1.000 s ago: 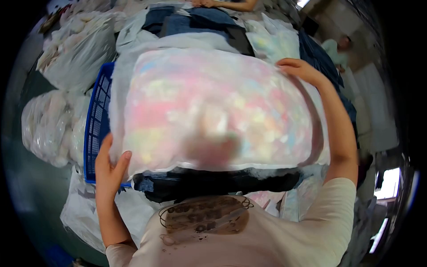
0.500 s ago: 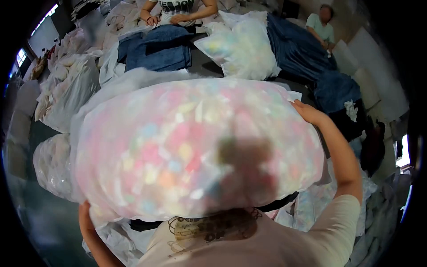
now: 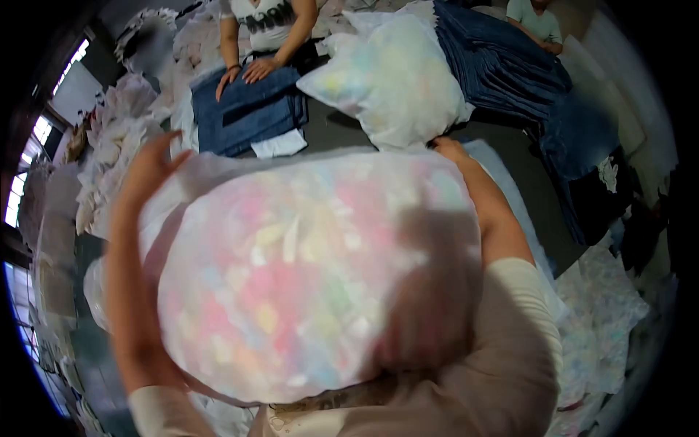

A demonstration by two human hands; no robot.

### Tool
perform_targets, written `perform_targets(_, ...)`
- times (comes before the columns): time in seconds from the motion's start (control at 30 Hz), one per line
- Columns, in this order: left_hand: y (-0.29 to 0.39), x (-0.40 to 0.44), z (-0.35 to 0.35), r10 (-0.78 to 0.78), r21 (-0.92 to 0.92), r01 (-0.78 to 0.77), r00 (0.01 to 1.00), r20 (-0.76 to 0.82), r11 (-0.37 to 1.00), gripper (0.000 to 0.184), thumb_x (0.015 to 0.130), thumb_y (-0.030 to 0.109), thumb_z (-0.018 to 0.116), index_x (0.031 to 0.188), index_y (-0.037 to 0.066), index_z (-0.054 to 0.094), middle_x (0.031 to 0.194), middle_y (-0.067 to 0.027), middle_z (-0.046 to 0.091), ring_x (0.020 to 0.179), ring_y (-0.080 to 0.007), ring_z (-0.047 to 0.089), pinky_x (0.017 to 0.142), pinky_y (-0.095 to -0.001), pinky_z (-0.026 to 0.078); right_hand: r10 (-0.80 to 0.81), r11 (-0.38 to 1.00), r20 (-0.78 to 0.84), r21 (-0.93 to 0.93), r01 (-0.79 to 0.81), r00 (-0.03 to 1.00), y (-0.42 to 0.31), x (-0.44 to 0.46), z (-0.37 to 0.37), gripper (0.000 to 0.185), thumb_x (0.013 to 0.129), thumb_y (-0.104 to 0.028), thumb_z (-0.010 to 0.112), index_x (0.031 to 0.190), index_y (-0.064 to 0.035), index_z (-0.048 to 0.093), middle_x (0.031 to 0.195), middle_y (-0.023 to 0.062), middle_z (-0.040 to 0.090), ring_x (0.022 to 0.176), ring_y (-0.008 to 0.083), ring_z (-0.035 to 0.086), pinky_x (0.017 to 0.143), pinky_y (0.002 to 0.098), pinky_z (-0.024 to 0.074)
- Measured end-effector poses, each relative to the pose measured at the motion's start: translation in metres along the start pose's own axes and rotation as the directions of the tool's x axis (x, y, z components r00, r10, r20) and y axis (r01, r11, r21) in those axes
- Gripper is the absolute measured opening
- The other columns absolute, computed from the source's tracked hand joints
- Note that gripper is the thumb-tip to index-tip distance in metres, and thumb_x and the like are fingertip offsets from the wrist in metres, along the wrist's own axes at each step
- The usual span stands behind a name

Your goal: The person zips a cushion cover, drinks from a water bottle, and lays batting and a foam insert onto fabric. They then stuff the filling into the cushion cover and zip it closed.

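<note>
Nearest you, your pale shirt (image 3: 320, 422) is showing at the bottom edge, and the big white cushion (image 3: 313, 277) is lying just against its front, pink, yellow and blue pieces showing through. A dark shadow is falling across the cushion's right side. Your arms are curving around it on both sides. Off to the lower right, patterned bags (image 3: 597, 320) are lying in a pile.

Your left hand (image 3: 162, 162) is blurring near the cushion's far left corner, its fingers spreading apart and closing on nothing; whether it is touching the white material there, you cannot tell. Your right hand (image 3: 448, 148) is resting at the cushion's far right edge, just beside a second cushion (image 3: 408, 80); its fingers are partly hiding, so its grip cannot be told.

Farther on, the dark table (image 3: 502, 142) is bearing that second cushion, with folded jeans (image 3: 247, 120) lying to its left and stacked jeans (image 3: 495, 65) to its right. Beyond the folded pair, a co-worker (image 3: 266, 22) is laying both hands on the denim. Another person (image 3: 535, 18) is standing behind the stack.
</note>
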State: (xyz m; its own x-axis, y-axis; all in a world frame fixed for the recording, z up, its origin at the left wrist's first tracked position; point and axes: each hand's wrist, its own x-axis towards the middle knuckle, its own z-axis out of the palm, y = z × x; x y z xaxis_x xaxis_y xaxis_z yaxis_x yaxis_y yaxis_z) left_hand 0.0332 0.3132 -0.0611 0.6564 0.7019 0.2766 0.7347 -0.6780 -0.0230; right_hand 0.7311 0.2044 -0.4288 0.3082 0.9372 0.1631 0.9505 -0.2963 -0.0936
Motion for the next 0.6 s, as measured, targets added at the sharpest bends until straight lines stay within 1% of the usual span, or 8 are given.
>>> perform_targets(0.03, 0.017, 0.008, 0.042, -0.077, -0.128, 0.072, 0.996, -0.034, 0.989, 0.057, 0.087, 0.036, 0.073, 0.135, 0.01, 0.057, 0.13, -0.0164, 0.062, 0.115, -0.0329, 0.061, 0.098, -0.0431, 0.046, -0.187, 0.974, 0.046, 0.141, 0.179, 0.981, -0.01, -0.019, -0.006, 0.039, 0.086, -0.028, 0.063, 0.119, -0.0069, 0.067, 0.116, 0.0175, 0.069, 0.105, 0.0366, 0.065, 0.09, 0.0442, 0.0518)
perform_targets(0.1, 0.01, -0.015, 0.151, 0.182, 0.217, -0.145, 0.97, -0.164, 0.965, 0.069, 0.083, 0.041, 0.075, 0.14, 0.01, 0.052, 0.137, -0.0153, 0.056, 0.127, -0.0302, 0.053, 0.107, -0.0497, 0.036, -0.197, 0.97, 0.307, 0.197, 0.14, 0.931, -0.014, -0.019, -0.054, 0.037, 0.085, -0.029, 0.063, 0.115, -0.0081, 0.069, 0.112, 0.017, 0.07, 0.101, 0.0358, 0.066, 0.086, 0.0435, 0.0521)
perform_targets(0.2, -0.006, -0.029, 0.142, -0.15, -0.277, 0.136, 0.988, -0.029, 0.951, 0.084, 0.079, 0.048, 0.077, 0.146, 0.009, 0.045, 0.144, -0.0155, 0.049, 0.135, -0.0274, 0.044, 0.111, -0.055, 0.027, -0.163, 0.978, 0.404, 0.187, 0.093, 0.9, -0.029, -0.016, -0.093, 0.035, 0.084, -0.033, 0.064, 0.104, -0.006, 0.073, 0.1, 0.0175, 0.072, 0.093, 0.0338, 0.068, 0.081, 0.0424, 0.0525)
perform_targets(0.23, 0.001, -0.03, 0.119, -0.052, 0.022, 0.056, 0.984, -0.168, 0.998, 0.086, 0.077, 0.048, 0.079, 0.144, 0.006, 0.048, 0.135, -0.0184, 0.057, 0.126, -0.0281, 0.054, 0.106, -0.0498, 0.036, -0.16, 0.98, 0.405, 0.177, 0.095, 0.9, -0.036, -0.022, -0.095, 0.036, 0.083, -0.035, 0.064, 0.099, -0.0047, 0.074, 0.096, 0.0179, 0.072, 0.09, 0.0329, 0.069, 0.08, 0.042, 0.0526)
perform_targets(0.33, -0.023, -0.041, 0.128, -0.301, -0.26, 0.325, 0.945, 0.128, 0.909, 0.074, 0.076, 0.04, 0.081, 0.134, -0.001, 0.056, 0.113, -0.0195, 0.068, 0.102, -0.0278, 0.066, 0.09, -0.0395, 0.048, 0.028, 0.956, 0.204, 0.282, -0.086, 0.979, -0.054, -0.034, -0.133, 0.044, 0.08, -0.046, 0.069, 0.087, -0.0028, 0.077, 0.084, 0.0165, 0.073, 0.08, 0.0313, 0.069, 0.077, 0.0406, 0.0529)
perform_targets(0.43, -0.019, -0.054, 0.122, -0.454, -0.329, 0.476, 0.879, 0.145, 0.816, 0.06, 0.078, 0.029, 0.079, 0.125, -0.004, 0.062, 0.098, -0.0188, 0.072, 0.085, -0.025, 0.069, 0.078, -0.0343, 0.052, 0.216, 0.903, 0.409, 0.261, -0.341, 0.886, -0.066, -0.034, -0.185, 0.047, 0.08, -0.048, 0.073, 0.099, -0.0049, 0.077, 0.092, 0.0094, 0.075, 0.083, 0.0262, 0.07, 0.079, 0.0391, 0.053)
perform_targets(0.53, -0.023, -0.065, 0.112, -0.451, -0.433, 0.429, 0.891, 0.058, 0.792, 0.045, 0.081, 0.018, 0.075, 0.119, -0.005, 0.065, 0.088, -0.0155, 0.073, 0.072, -0.0196, 0.068, 0.07, -0.0331, 0.051, 0.059, 0.756, 0.768, 0.383, -0.531, 0.638, -0.073, -0.052, -0.225, 0.054, 0.078, -0.045, 0.079, 0.118, -0.0099, 0.072, 0.11, 0.0063, 0.072, 0.092, 0.0217, 0.069, 0.081, 0.0335, 0.0529)
perform_targets(0.6, -0.019, -0.076, 0.104, -0.407, -0.454, 0.365, 0.914, 0.008, 0.812, 0.043, 0.082, 0.016, 0.074, 0.119, -0.004, 0.065, 0.088, -0.0144, 0.073, 0.071, -0.0181, 0.067, 0.069, -0.0322, 0.051, -0.029, 0.733, 0.835, 0.391, -0.557, 0.549, -0.083, -0.065, -0.258, 0.051, 0.078, -0.041, 0.08, 0.118, -0.0106, 0.072, 0.108, 0.0062, 0.071, 0.089, 0.0201, 0.067, 0.077, 0.0317, 0.0517)
